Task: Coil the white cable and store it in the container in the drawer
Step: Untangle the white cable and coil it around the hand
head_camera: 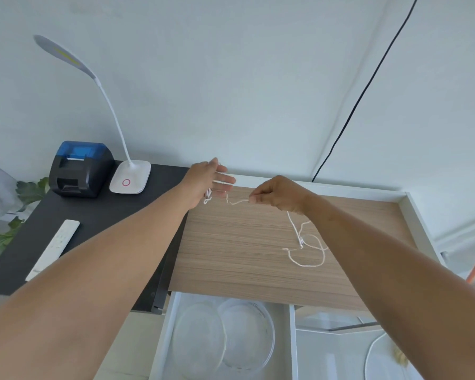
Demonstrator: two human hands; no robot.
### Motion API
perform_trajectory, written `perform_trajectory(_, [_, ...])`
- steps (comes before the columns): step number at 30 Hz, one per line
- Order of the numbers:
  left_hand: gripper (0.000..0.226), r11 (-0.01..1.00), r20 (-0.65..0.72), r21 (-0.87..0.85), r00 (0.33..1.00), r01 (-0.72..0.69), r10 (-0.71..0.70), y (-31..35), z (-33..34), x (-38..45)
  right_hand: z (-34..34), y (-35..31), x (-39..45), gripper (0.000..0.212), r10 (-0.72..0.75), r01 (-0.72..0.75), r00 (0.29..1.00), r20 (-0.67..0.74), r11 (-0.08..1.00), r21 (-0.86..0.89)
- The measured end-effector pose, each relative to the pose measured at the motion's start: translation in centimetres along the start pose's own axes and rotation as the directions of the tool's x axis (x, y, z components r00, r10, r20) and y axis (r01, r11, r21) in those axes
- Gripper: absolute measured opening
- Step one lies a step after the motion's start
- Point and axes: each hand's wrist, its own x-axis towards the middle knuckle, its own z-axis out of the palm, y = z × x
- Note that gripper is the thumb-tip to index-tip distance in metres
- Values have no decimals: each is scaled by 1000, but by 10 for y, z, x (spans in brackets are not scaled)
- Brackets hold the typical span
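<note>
The right hand [279, 194] pinches the white cable [307, 253] in a closed grip, feeding it to the left hand [206, 183], whose spread fingers carry a few loops. Most cable lies loose on the table [231, 242] below the grip; coiling looks barely begun, and the container [247, 335] in the open drawer [292, 341] nearer the person waits.

1. A pale wood-grain top [258, 242] looks matt and finely streaked.
2. Left of it, a matt black desk [93, 223] carries a glossy white plastic lamp base [130, 178].
3. Below it, clear glossy containers [222, 338] sit in a smooth white drawer [165, 338].
</note>
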Motion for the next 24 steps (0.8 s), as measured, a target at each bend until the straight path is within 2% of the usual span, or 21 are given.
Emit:
perform_trajectory(3, [40, 997, 38, 80, 999, 10, -14, -13, 9, -6, 1, -8, 3, 4, -16, 19, 1000, -19, 984, 176])
perform_trajectory(5, [37, 993, 93, 114, 995, 20, -31, -19, 14, -8, 1, -11, 5, 4, 4, 17, 997, -83, 968, 251])
perform_trajectory(9, [38, 993, 225, 88, 969, 79, -97, -14, 17, -12, -5, -12, 2, 14, 36, 8, 984, -173, 968, 250])
perform_trajectory(13, [46, 986, 273, 82, 949, 144, -161, 5, 5, -14, -23, -1, -4, 21, 82, -40, 979, -185, 975, 220])
perform_trajectory(16, [44, 988, 221, -25, 965, 153, -143, 16, -11, -9, -35, 17, -17, 22, 142, -90, 977, -160, 951, 295])
perform_trajectory(19, [41, 970, 126, -207, 986, 130, -105, 25, -28, -3, -43, 35, -32, 22, 189, -142, 971, -147, 948, 286])
perform_trajectory(21, [40, 945, 83, -308, 992, 114, -93, 28, -37, 0, -44, 48, -38, 24, 212, -146, 964, -159, 925, 350])
perform_trajectory(24, [34, 929, 16, -358, 995, 97, -98, 31, -43, 3, -37, 59, -40, 24, 244, -41, 918, -314, 843, 536])
